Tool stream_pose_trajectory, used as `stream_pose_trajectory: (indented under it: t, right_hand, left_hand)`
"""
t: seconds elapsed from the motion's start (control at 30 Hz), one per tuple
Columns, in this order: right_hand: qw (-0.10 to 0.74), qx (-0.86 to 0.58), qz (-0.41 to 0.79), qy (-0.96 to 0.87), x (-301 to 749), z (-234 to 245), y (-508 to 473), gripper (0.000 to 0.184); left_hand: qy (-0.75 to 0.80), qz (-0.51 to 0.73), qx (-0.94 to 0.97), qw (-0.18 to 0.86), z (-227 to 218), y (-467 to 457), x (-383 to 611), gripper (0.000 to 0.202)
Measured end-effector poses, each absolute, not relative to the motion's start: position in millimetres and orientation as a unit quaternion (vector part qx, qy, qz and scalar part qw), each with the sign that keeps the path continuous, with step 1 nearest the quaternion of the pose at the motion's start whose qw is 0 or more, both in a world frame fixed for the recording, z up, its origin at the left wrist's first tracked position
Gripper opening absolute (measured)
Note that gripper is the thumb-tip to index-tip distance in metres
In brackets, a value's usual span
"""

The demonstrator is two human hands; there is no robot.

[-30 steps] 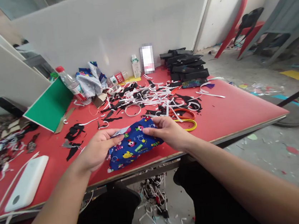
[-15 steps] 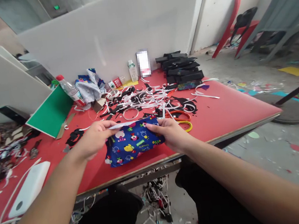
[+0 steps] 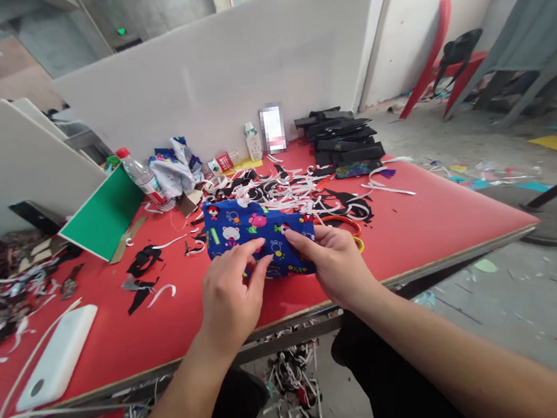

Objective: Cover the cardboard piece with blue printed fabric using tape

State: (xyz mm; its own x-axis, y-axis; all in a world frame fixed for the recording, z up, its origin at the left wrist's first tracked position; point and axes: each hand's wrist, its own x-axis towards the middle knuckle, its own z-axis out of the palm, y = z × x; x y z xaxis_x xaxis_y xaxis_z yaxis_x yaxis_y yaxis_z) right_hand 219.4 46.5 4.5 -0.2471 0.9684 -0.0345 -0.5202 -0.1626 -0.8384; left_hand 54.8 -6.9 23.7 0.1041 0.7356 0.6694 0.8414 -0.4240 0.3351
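A blue cloth piece (image 3: 245, 229) printed with cartoon animals lies flat on the red table (image 3: 434, 208), near the front edge. My left hand (image 3: 230, 295) presses on its near edge with the fingers pointing forward. My right hand (image 3: 331, 256) pinches the cloth's near right corner. Both hands meet at the cloth's near side. Orange and yellow scissors (image 3: 348, 228) lie just right of the cloth, partly hidden behind my right hand.
White and black cut strips (image 3: 291, 187) litter the table behind the cloth. A stack of black pieces (image 3: 345, 137) stands at the back right. A green board (image 3: 102, 212), a water bottle (image 3: 141, 176) and a white power bank (image 3: 56, 355) with cable are on the left.
The cloth has been turned over away from me and now lies flat farther back. My left hand moved right onto its near edge; the white strip it held is gone.
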Motion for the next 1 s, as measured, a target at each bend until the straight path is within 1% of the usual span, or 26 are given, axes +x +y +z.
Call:
stream_pose_trajectory:
  t: [0.1,0.2,0.27,0.47,0.6,0.73,0.9,1.0]
  right_hand:
    - [0.517,-0.310,0.696,-0.389,221,5,42,0.028]
    - [0.500,-0.323,0.683,-0.424,222,5,39,0.029]
    - [0.492,-0.335,0.673,-0.440,223,5,38,0.030]
    - [0.483,-0.360,0.656,-0.454,226,1,38,0.028]
    - [0.488,-0.354,0.650,-0.463,227,-1,37,0.028]
    - [0.480,-0.365,0.641,-0.474,229,-1,36,0.028]
    - [0.497,-0.348,0.649,-0.459,231,0,36,0.023]
    - [0.504,-0.346,0.653,-0.447,232,1,36,0.023]
  left_hand:
    - [-0.528,-0.404,-0.741,0.096,26,-10,50,0.015]
    - [-0.505,-0.370,-0.761,0.171,25,-12,47,0.011]
    - [-0.505,-0.359,-0.764,0.183,20,-11,46,0.010]
    - [-0.532,-0.401,-0.734,0.133,7,-9,46,0.011]
    - [-0.502,-0.416,-0.754,0.085,6,-11,47,0.008]
    - [-0.515,-0.429,-0.738,0.076,4,-12,48,0.005]
    - [-0.489,-0.414,-0.768,0.017,7,-10,48,0.006]
    - [-0.478,-0.412,-0.776,0.008,8,-11,49,0.009]
